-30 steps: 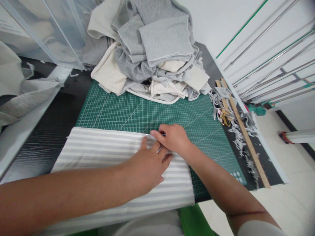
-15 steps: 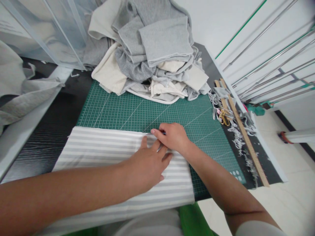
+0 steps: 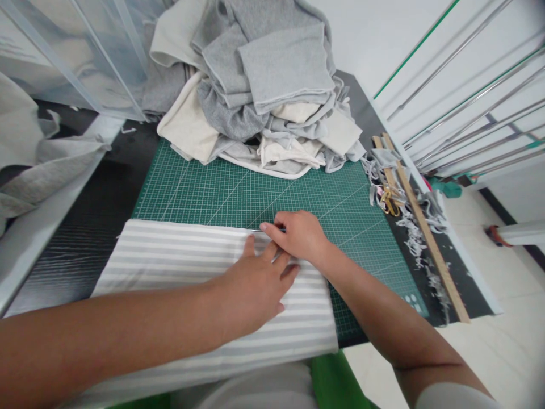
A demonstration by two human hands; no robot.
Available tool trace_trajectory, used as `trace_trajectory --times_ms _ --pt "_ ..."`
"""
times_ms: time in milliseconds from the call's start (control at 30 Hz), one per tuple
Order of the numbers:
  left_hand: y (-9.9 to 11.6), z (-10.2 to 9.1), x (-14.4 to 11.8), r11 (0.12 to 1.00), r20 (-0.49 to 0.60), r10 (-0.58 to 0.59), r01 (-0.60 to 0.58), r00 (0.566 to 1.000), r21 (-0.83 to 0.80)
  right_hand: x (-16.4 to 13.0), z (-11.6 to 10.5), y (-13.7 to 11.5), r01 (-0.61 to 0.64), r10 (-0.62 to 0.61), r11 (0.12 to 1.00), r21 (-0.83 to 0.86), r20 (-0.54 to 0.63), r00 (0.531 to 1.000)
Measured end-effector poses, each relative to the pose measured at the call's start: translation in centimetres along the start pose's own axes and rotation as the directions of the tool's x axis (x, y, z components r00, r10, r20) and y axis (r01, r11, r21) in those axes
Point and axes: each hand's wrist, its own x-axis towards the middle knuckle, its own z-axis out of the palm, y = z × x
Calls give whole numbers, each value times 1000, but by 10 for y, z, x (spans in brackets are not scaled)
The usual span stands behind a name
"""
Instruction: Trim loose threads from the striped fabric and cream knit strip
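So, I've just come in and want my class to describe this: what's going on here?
Two bare hands are at work on a striped cloth spread over a green cutting mat. The left hand rests on it with fingers spread, while the right hand holds a thin tool, mostly hidden, at the cloth's far edge. A heap of grey and cream fabric sits beyond, and a wooden strip lies at the right.
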Motion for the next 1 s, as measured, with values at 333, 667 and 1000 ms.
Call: trace_trajectory --times_ms 333,667,1000 --pt "0 -4 0 1000 24 1 -1 1000 -5 4 -1 -3 32 -32 999 -28 -12 999" --pt "0 -2 0 1000 -1 6 -6 1000 -3 4 2 -3 -3 3 1000 -15 7 1000" --pt "0 -2 0 1000 6 3 -3 1000 2 2 4 -3 0 0 1000 -5 -40 999"
